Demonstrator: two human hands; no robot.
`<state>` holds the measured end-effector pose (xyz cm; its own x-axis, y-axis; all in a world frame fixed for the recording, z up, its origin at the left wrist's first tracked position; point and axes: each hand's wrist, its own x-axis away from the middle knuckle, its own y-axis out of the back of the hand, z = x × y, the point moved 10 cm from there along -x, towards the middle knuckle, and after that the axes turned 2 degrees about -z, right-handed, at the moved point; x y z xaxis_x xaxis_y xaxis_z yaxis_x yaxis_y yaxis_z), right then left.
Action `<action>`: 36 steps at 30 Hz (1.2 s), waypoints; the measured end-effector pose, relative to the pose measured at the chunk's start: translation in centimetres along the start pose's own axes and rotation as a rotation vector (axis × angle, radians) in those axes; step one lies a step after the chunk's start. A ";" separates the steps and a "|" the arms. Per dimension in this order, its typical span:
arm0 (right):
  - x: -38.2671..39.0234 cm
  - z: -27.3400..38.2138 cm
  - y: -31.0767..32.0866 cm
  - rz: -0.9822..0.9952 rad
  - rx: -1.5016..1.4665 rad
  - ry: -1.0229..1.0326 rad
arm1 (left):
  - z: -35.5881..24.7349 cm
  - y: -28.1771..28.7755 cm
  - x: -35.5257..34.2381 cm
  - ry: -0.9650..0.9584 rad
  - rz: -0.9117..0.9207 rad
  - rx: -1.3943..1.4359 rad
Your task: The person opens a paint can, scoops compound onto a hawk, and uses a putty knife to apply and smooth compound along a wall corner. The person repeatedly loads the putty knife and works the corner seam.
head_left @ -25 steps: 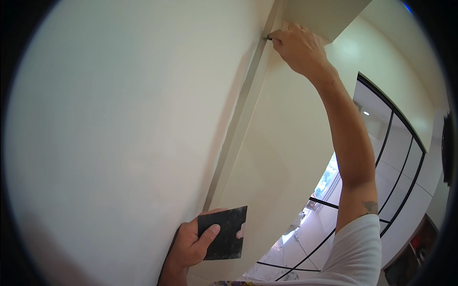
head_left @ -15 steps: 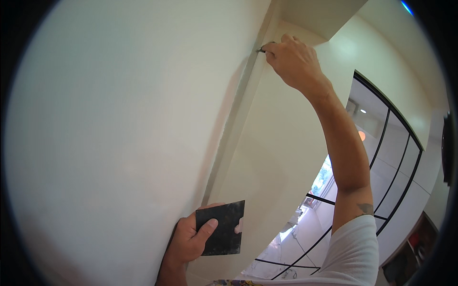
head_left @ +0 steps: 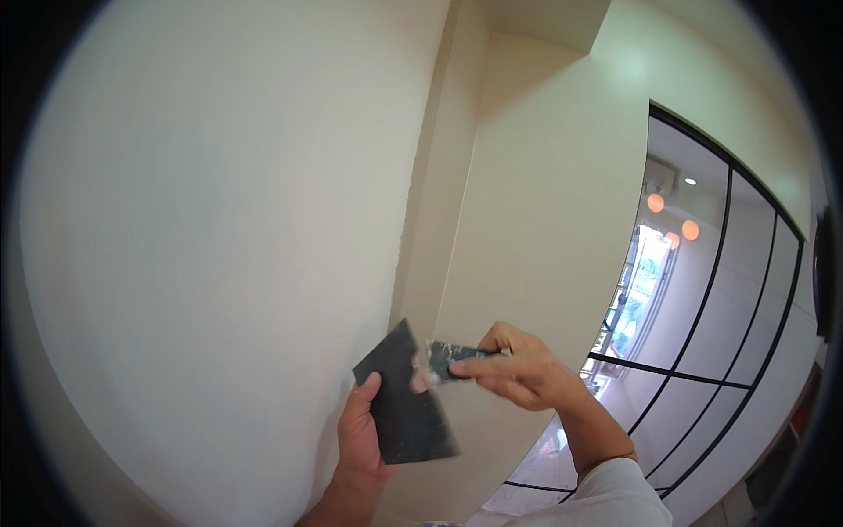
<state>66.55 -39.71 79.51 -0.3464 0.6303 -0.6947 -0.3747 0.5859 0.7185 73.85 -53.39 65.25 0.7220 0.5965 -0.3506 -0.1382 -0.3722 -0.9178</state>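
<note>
A dark, flat, rectangular plate point(head_left: 404, 422), pinched in the left hand point(head_left: 360, 430), sits low before the white wall point(head_left: 219, 246). The right hand point(head_left: 527, 373) grips a small, dark, flat-bladed scraper point(head_left: 443, 353) at the plate's pale pinkish smear point(head_left: 421, 376), near its right edge. Beyond, right, stand black-framed glossy panels point(head_left: 751, 290).

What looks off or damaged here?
The edge of the white wall along the narrow grey-beige strip looks ragged, unlike the smooth corner line nearby. The dark plate in the left hand has a pinkish patch, possibly smeared material. No spill visible.
</note>
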 end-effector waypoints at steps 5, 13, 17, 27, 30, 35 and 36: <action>-3.3 -9.6 3.5 -0.390 0.193 -0.087 | -3.8 -3.8 0.7 -0.181 0.278 -0.480; -16.8 -15.5 8.5 -0.923 0.142 -0.106 | -4.7 -2.2 -0.1 -0.159 0.305 -0.562; -19.7 -14.3 10.6 -1.010 0.189 -0.010 | -4.7 -1.3 -0.1 -0.117 0.283 -0.544; -26.5 -13.5 17.5 -0.993 0.292 0.016 | -4.2 -2.8 -0.1 -0.163 0.326 -0.557; -28.7 -13.6 19.7 -1.018 0.351 0.077 | -4.4 -2.4 -0.4 -0.193 0.305 -0.568; -29.9 -12.1 25.0 -1.115 0.355 0.149 | -4.9 -1.9 -0.4 -0.229 0.241 -0.659; -28.7 -11.8 26.3 -1.107 0.260 0.139 | -4.9 -2.1 -0.1 -0.226 0.254 -0.630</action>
<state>56.48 -48.47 117.95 -0.0354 -0.3486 -0.9366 -0.3498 0.8822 -0.3152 77.40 -56.14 68.17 0.5518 0.5441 -0.6321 0.1831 -0.8184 -0.5446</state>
